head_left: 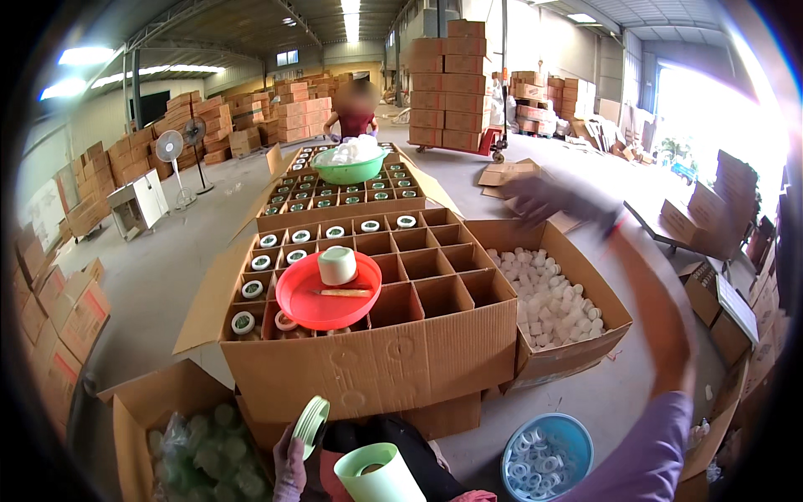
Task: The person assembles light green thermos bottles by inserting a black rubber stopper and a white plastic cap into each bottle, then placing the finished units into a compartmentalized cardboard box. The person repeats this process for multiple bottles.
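Note:
At the lower edge my left hand point(290, 465), in a greyish glove, is closed on a pale green threaded lid point(311, 424) tilted on its side. A pale green cylindrical cup point(386, 475), its mouth facing up, rests at my lap just right of that hand. My right hand point(552, 199), gloved in grey, reaches out over the far end of a carton point(577, 358) of small white caps point(548, 297). Motion smears its fingers, so any grip is unclear. Ahead stands a divided carton point(368, 364) with white-lidded jars along its left and far cells. On it sits a red bowl point(322, 311) holding a pale green cup point(337, 266) and a wooden-handled tool point(345, 293).
At lower left is a carton point(134, 435) of bagged green items. A blue bucket point(585, 448) of white rings stands by my right arm. Farther off, a green bowl point(351, 173) sits on another divided carton, near a person point(355, 113). Stacked boxes point(452, 84) stand behind.

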The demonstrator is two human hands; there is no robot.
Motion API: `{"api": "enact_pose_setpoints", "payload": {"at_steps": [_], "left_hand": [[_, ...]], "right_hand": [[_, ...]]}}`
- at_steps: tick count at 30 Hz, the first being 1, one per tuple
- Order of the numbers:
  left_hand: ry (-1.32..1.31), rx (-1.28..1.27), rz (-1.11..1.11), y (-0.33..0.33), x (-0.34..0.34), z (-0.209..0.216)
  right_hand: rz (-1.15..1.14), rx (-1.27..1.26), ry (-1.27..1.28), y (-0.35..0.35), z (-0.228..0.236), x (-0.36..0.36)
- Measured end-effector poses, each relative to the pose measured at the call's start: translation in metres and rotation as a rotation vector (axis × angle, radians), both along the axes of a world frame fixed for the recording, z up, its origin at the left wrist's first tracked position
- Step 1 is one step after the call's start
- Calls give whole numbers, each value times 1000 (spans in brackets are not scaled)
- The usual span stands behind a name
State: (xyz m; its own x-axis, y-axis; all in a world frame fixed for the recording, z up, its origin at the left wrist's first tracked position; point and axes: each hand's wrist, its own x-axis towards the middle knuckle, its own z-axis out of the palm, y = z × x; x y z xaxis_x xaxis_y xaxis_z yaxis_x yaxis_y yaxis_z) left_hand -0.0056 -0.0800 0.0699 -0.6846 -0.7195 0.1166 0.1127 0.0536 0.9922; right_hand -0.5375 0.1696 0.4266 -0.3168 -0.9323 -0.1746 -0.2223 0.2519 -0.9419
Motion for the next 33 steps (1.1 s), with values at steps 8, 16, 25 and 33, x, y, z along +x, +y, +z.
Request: {"api": "enact_pose_setpoints", "payload": {"at_steps": [8, 16, 25, 33], "left_hand": [[-228, 24, 152, -9, 40, -16], [-129, 27, -113, 11, 8, -9], [-196, -506, -463, 22, 3, 2], [-204, -180, -566, 22, 0, -2]], "right_hand": [[-277, -70, 591, -61, 88, -32], [208, -405, 1677, -94, -65, 212], [63, -144, 397, -62, -340, 272], [107, -312, 91, -88, -372, 322]]}}
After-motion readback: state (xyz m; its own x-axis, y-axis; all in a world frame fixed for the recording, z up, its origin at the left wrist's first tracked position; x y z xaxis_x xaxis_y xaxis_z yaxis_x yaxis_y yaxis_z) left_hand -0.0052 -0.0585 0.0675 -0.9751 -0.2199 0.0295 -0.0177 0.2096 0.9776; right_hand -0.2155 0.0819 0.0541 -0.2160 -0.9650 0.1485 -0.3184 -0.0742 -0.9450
